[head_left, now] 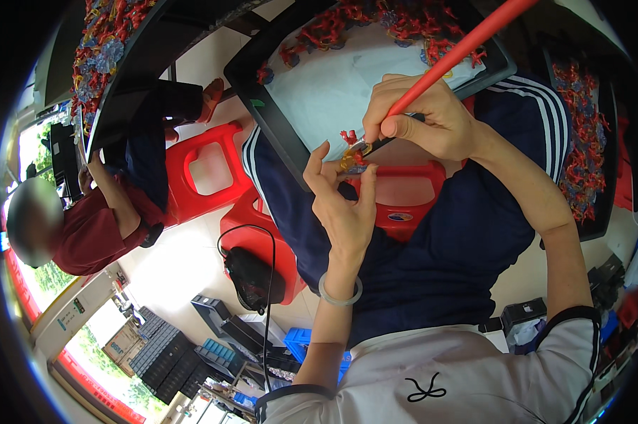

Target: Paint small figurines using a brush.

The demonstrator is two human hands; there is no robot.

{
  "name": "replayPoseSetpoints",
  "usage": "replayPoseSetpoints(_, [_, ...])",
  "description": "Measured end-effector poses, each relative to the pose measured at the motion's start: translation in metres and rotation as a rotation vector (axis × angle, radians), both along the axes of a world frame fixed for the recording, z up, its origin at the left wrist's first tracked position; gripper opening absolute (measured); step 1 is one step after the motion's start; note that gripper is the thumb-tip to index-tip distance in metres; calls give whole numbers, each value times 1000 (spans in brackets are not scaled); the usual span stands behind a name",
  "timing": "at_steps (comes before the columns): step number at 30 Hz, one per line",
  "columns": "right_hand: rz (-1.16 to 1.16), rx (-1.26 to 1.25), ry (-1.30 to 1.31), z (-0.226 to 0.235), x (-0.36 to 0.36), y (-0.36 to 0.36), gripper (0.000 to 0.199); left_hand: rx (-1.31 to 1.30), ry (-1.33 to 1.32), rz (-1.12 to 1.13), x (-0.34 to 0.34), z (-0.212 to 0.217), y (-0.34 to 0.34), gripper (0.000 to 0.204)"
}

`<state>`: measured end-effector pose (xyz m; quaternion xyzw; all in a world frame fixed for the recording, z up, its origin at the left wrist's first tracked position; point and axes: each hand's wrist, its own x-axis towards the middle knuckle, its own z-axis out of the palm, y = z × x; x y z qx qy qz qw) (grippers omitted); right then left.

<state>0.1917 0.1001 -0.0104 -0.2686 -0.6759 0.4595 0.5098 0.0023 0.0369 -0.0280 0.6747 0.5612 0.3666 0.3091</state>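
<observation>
My left hand (344,205) pinches a small red and yellow plastic figurine (352,161) with a bluish base between thumb and fingers, above the near edge of a black tray (276,138). In my right hand (432,120) is a slim tool with a long red handle (467,49), perhaps a paintbrush. It is held like a pen, with its lower end at the figurine; my fingers partly hide that tip. The tray rests across my lap. On its white sheet (333,88), several similar red and blue figurines (404,21) lie along the far side.
More figurines fill a tray (580,134) at the right and another (107,53) at the far left. A person in a maroon shirt (103,230) sits at the left. Red stools (206,169) stand nearby, one under a black bag (252,279) beside a hanging black cable (268,325).
</observation>
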Motion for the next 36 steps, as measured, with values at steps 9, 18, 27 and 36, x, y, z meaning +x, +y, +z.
replayPoseSetpoints(9, [-147, -141, 114, -6, -10, 3, 15, 23, -144, 27, -2, 2, 2, 65])
replayPoseSetpoints(18, [147, -627, 148, -26, -24, -1, 34, 96, 5, 3, -2, 12, 0, 62])
replayPoseSetpoints(27, [135, -552, 174, -29, -37, -9, 32, 218, 132, -23, -5, 12, 0, 68])
replayPoseSetpoints(36, [49, -632, 222, -30, -28, -8, 29, 222, 135, -11, 9, 11, 6, 64])
